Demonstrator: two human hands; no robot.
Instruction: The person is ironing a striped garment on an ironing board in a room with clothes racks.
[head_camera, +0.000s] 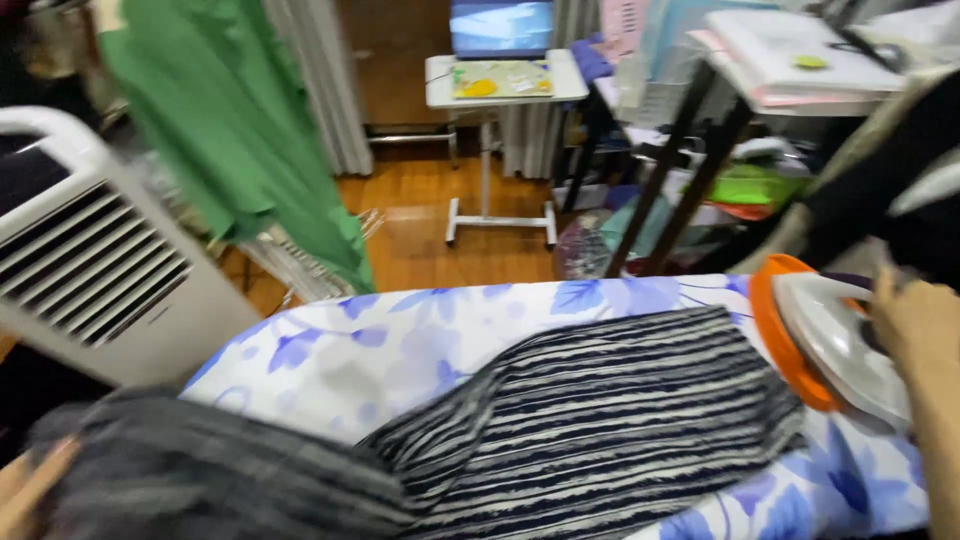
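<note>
Striped cloth on a flowered ironing board, an iron at its right end.

Head view: the right hand (915, 325) grasps the handle of the orange-and-grey iron (825, 345), which stands tipped up at the right edge of the striped cloth (620, 410). The cloth lies across the blue-flowered board (380, 345) — its left end bunched under the left hand (25, 485), whose grip is too blurred to tell. A white fan unit (95, 260) stands left.

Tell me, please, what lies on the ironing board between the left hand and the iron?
In the head view, the striped garment stretches between the left hand and the iron, spread over the floral ironing board; its bunched end lies by that hand.
</note>
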